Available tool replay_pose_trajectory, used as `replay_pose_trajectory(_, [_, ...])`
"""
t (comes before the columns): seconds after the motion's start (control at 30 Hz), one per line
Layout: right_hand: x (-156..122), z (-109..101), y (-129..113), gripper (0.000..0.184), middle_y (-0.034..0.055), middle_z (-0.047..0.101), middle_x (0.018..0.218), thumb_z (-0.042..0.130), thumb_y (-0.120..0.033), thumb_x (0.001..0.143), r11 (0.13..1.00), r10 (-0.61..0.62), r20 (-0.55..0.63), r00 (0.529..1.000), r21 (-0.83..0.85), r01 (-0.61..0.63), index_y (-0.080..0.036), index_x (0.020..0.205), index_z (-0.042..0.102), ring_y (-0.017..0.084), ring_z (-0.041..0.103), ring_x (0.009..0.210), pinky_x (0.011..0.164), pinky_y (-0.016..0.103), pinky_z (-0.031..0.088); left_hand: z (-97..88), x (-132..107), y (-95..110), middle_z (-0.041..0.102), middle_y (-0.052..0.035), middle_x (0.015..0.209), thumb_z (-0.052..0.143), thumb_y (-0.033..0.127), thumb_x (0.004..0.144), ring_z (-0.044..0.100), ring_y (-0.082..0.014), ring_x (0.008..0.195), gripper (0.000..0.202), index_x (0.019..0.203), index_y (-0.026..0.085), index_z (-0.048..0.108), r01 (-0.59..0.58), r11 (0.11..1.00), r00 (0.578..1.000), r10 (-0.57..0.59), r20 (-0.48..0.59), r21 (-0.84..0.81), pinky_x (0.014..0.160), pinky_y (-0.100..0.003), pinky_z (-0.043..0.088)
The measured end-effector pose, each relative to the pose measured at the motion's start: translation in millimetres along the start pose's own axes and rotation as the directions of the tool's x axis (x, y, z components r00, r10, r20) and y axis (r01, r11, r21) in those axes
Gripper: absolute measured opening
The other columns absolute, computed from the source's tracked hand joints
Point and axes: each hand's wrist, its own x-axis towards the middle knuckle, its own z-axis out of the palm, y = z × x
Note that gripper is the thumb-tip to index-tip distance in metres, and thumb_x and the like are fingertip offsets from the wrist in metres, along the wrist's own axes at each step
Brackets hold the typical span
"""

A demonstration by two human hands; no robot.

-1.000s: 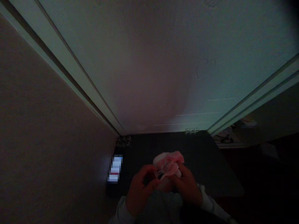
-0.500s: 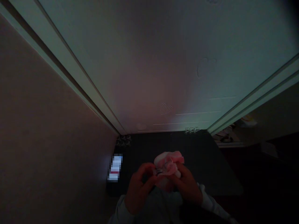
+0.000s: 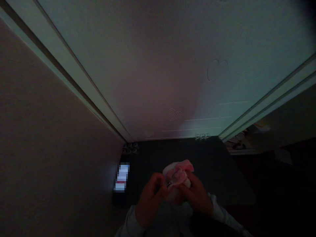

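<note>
In dim light, a pink and white cloth (image 3: 182,165) is bunched between my two hands above the dark table. My right hand (image 3: 197,193) is closed around the cloth's right side. Thumb and fingers of my left hand (image 3: 152,197) pinch a small shiny, clear piece (image 3: 169,183) at the cloth's left edge. Part of that piece lies in the cloth's folds, and its kind is too dark to make out.
The dark table (image 3: 222,174) meets a pale panel (image 3: 148,82) with embossed hearts. Several small clear objects (image 3: 130,148) sit at its back left corner, and a similar group (image 3: 202,137) at the back right. A lit, blurred screen (image 3: 121,177) stands at the left edge.
My left hand has shifted slightly and its fingers have curled more closely at the shiny piece, less of which shows. My right hand and the cloth are nearly in the same place.
</note>
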Motion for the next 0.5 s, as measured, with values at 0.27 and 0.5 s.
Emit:
replay_pose_trajectory(0.27, [-2,-3,13,0.021,0.0050,0.069,0.080,0.046,-0.024,0.083,0.983,-0.175,0.060,0.983,-0.038,0.177,-0.018,0.087,0.065,0.019,0.063,0.072,0.067,0.027,0.049,-2.7,-2,2,0.041,0.0046,0.069,0.047,0.055,0.082,0.038,-0.0127,0.062,0.035,0.081,0.020,0.046,0.045,0.998,0.999,-0.047,-0.028,-0.046,0.057,-0.023,0.033])
replay_pose_trajectory(0.5, [0,-5,6,0.022,0.0059,0.072,0.081,0.045,-0.023,0.082,0.974,-0.208,0.116,0.971,-0.071,0.217,-0.018,0.087,0.067,0.019,0.064,0.072,0.067,0.027,0.049,-1.4,-1,7,0.036,0.0061,0.060,0.039,0.062,0.082,0.033,-0.0119,0.055,0.044,0.074,0.020,0.046,0.090,0.995,0.995,-0.092,-0.038,-0.044,0.052,-0.023,0.030])
